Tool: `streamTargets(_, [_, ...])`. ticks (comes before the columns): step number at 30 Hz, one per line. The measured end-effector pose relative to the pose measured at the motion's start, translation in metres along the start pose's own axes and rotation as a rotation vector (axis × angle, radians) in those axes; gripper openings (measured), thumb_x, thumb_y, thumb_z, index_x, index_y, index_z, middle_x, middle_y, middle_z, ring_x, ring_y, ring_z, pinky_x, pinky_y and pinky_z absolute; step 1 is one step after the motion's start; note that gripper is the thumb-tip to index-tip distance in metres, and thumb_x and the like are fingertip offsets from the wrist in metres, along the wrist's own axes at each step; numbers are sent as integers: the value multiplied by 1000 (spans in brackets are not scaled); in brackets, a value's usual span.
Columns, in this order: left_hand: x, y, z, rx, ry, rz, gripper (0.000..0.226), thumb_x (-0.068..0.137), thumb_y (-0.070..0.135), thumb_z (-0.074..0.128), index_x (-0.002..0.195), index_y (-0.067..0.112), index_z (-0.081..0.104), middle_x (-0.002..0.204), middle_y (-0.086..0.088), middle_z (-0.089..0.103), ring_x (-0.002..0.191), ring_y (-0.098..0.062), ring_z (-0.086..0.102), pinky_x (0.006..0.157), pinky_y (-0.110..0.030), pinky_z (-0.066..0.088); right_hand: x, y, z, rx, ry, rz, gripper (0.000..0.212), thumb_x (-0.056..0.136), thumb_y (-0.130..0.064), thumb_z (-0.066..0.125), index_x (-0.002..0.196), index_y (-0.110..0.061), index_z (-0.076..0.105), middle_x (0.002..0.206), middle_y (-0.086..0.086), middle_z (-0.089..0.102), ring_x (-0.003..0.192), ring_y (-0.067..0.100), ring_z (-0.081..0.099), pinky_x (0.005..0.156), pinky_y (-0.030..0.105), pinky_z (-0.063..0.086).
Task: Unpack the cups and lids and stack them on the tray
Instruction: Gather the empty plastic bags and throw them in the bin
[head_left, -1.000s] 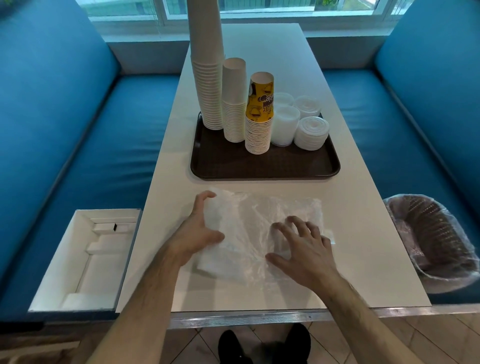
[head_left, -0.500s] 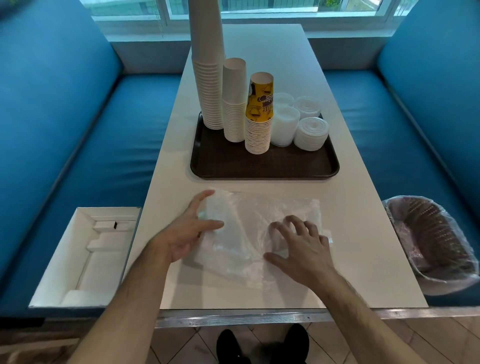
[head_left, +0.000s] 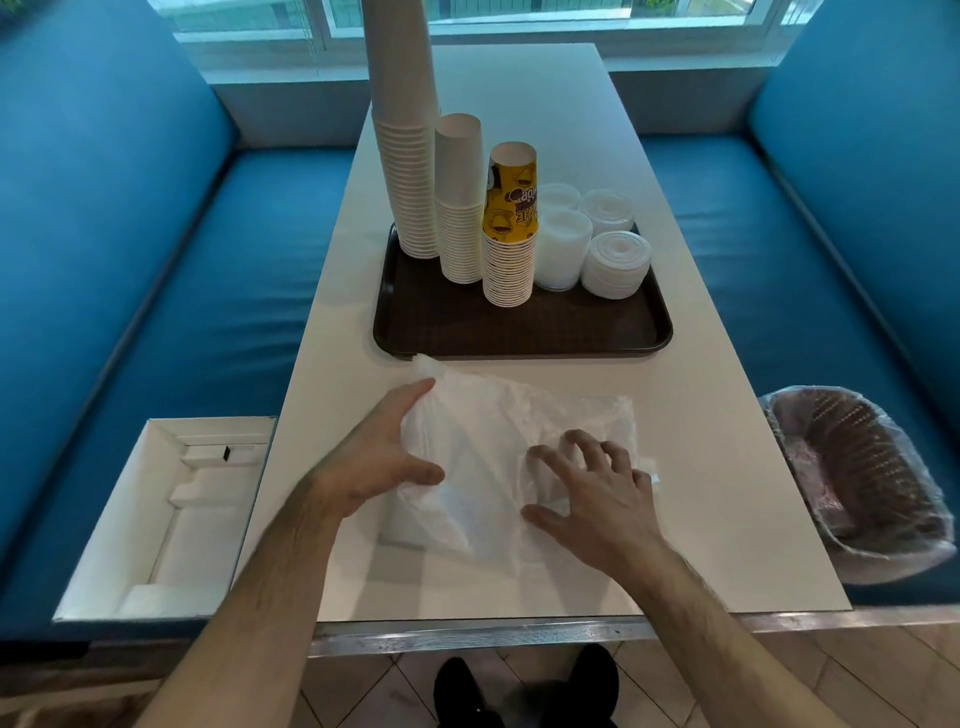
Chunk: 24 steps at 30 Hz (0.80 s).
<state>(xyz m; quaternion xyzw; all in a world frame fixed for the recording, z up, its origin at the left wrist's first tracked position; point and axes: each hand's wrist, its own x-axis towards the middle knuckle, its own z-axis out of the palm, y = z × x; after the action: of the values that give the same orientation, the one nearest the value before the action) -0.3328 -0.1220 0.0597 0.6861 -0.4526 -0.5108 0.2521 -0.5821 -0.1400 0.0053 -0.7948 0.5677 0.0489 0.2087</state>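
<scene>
The thin, limp, slippery plastic bag (head_left: 498, 457) is pinned under the spread fingers of the right hand (head_left: 597, 493) and pinched at its edge by the left hand (head_left: 374, 462), a loose edge being judged the best hold.

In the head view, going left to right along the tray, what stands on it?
On the tray: tallest white cup stack → shorter white cup stack → stack topped by a yellow printed cup → clear lid stack → white lid stack. The two lid stacks behind overlap these, so I leave them out.
</scene>
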Motion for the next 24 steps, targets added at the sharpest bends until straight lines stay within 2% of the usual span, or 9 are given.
streamTargets(2, [-5,9,4,114,4,79,104,75,0,83,156,33,26,156,9,27,139,-18,34,116,-44,37,0,-1,-2,-21,-6,-7,67,88,-70,55,147,-53,27,162,-7,12,146,29,15,112,48,26])
streamTargets(5, [-7,25,15,210,-34,166,109,75,7,85,158,34,19,159,13,20,136,-10,30,106,-30,39,0,-3,-4,-35,-14,-10,67,88,-69,55,147,-53,27,161,-5,15,144,30,17,111,49,28])
streamTargets(8, [-3,36,31,273,-89,208,111,77,8,85,159,33,15,162,18,12,138,-2,22,103,-18,28,2,-2,-6,-7,-28,-23,62,91,-66,54,146,-53,28,160,-6,17,143,29,19,110,49,28])
streamTargets(10, [0,39,40,311,-109,214,111,77,9,85,160,30,13,164,17,9,147,-6,18,108,-18,23,1,3,-12,43,-8,-17,53,97,-57,50,146,-52,30,162,-6,18,145,29,18,113,49,26])
streamTargets(13, [4,43,52,333,-136,222,111,78,8,84,160,28,12,165,13,9,150,-11,17,114,-24,26,2,16,-17,29,13,2,50,99,-42,52,145,-52,35,160,-9,22,146,25,20,114,48,27])
streamTargets(18, [14,49,82,304,-187,237,111,78,5,83,161,26,12,165,13,9,150,-12,18,103,-15,31,4,31,-21,94,12,-41,55,94,-37,62,144,-46,41,154,-9,35,137,24,35,109,41,40])
streamTargets(21, [20,53,97,328,-200,237,111,78,5,82,161,24,12,167,10,7,152,-13,15,111,-19,31,6,52,-29,43,76,11,58,93,-29,67,145,-40,44,153,-10,38,136,24,38,107,40,42])
streamTargets(24, [25,57,115,326,-214,222,112,79,6,83,161,27,10,166,11,7,152,-16,17,114,-26,32,7,65,-30,45,21,56,59,90,-37,72,143,-41,48,154,-12,37,136,24,35,107,43,41])
